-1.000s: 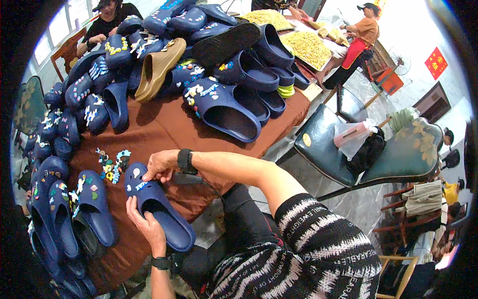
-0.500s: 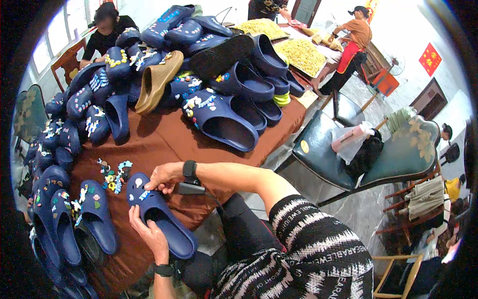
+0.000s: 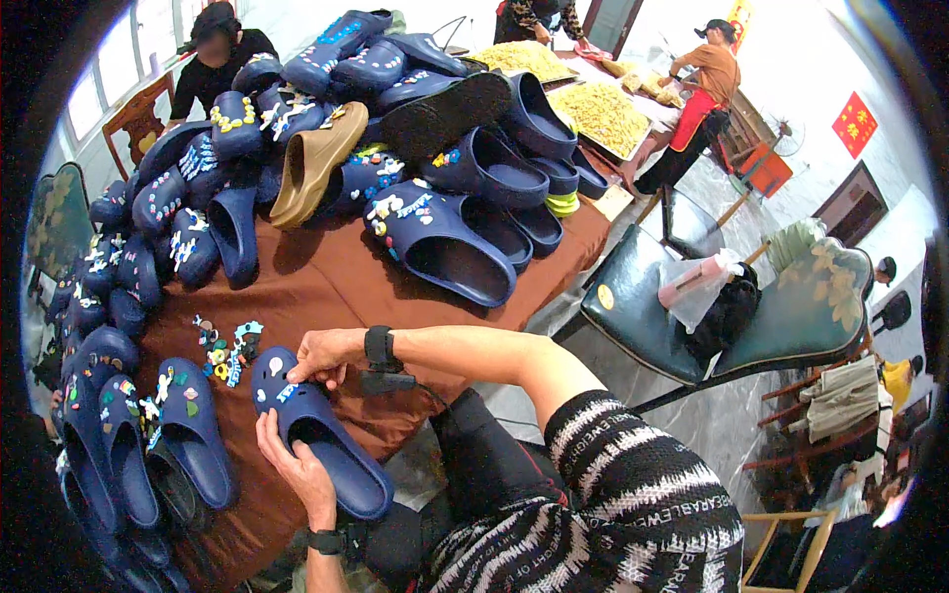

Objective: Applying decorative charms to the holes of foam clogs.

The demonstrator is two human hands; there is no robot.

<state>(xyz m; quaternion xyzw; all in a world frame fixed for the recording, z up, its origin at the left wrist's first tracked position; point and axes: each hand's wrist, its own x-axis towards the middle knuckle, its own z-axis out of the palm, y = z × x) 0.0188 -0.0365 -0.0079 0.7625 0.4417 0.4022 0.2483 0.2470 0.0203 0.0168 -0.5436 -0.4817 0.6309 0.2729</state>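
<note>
A navy clog point(image 3: 341, 465) lies tilted over the near edge of the table, its toe pointing away from me. My left hand point(image 3: 300, 469) grips its left side, thumb and fingers around the edge. Over the toe, my right hand point(image 3: 324, 358) is closed, fingers curled and fingertips touching the upper; whatever they pinch is hidden. A white round charm point(image 3: 276, 365) and a blue-and-white lettering charm point(image 3: 288, 391) sit on the upper. Just left of the toe lies a small pile of loose colourful charms point(image 3: 230, 354). Another decorated navy clog point(image 3: 194, 435) stands left of my left hand.
A tall heap of navy clogs point(image 3: 474, 237) covers the far table, with a tan clog point(image 3: 318, 168) among them. More clogs line the left edge. Dark green chairs point(image 3: 647, 301) stand at right. Trays of yellow food point(image 3: 601, 117) and other people point(image 3: 707, 89) are behind.
My right hand has shifted slightly on the toe, its fingers more curled, and the lettering charm shows more. My left hand keeps its hold on the clog.
</note>
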